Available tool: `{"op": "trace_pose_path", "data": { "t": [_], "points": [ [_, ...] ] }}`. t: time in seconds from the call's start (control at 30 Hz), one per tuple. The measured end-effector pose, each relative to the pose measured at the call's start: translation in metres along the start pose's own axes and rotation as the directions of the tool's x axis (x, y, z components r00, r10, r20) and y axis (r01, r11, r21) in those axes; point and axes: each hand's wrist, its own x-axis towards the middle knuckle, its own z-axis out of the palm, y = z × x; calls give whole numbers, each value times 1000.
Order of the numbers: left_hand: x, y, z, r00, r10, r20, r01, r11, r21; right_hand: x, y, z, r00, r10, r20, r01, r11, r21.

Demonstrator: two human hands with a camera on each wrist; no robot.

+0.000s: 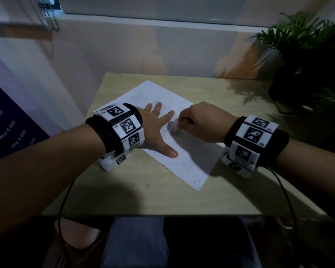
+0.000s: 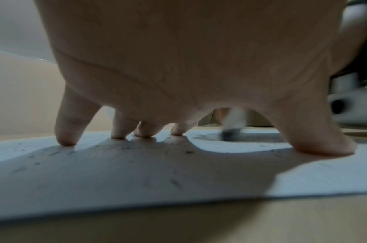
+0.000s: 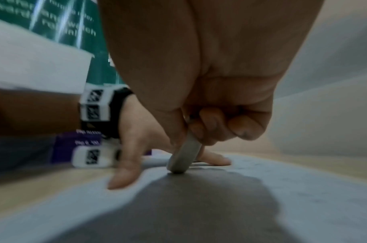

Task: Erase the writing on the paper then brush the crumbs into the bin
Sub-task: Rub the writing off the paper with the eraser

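My left hand [image 1: 155, 124] lies flat on the paper [image 1: 186, 157], fingers straight and spread, tips pressing the sheet. Left wrist view confirms: four fingertips [image 2: 67, 139] and the thumb all touch the paper, palm arched above it. Nothing held in this grip.

My right hand [image 1: 199, 122] is curled around the eraser [image 3: 183, 157]. Right wrist view shows the thumb on one face and bent fingers on the other, pinching it. The eraser is pale grey, tilted, its lower rounded edge down on the paper. In the head view it is a blurred pale smear [image 1: 174, 127] just right of my left index finger. In the left wrist view it stands between index finger and thumb, its lower tip dark and smudged [image 2: 230, 133].

The paper sits at an angle on the light wood table [image 1: 143, 190], one corner pointing at the far wall. Faint marks show on the upper part; I cannot read them. Small dark crumbs [image 2: 189, 151] are scattered over the sheet around my left fingertips.

A potted plant [image 1: 307, 55] stands at the far right of the table, well apart from the paper. No bin seen in any view.
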Motion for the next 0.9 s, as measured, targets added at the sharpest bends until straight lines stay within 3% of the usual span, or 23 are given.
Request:
{"op": "trace_pose_path", "data": {
  "t": [0.1, 0.27, 0.47, 0.6, 0.67, 0.83, 0.9],
  "points": [
    [0, 1, 1, 1000, 1, -4, -1, 1000, -6, 4, -1, 3, 993, 94, -71, -101, 991, -93],
    [2, 2, -1, 1000, 5, 2, -5, 1000, -19, -8, -22, 3, 997, -80, 13, 79, 996, 44],
    [3, -1, 3, 1000, -4, -10, 4, 1000, 7, 16, 9, 0, 988, 140, -57, -145, 985, -90],
    [3, 0, 2, 1000, 12, -20, -12, 1000, -16, 1, -11, 1, 1000, -17, 2, 17, 999, -29],
    [3, -1, 2, 1000, 9, -9, -9, 1000, -13, 2, -7, -3, 999, -36, 37, 35, 999, 19],
    [0, 1, 1, 1000, 2, -15, -2, 1000, 12, 25, 24, -7, 988, 146, -51, -149, 987, -60],
    [-1, 1, 0, 1000, 2, -14, -2, 1000, 14, 25, 19, -3, 993, 113, -37, -116, 991, -73]
  ]
}}
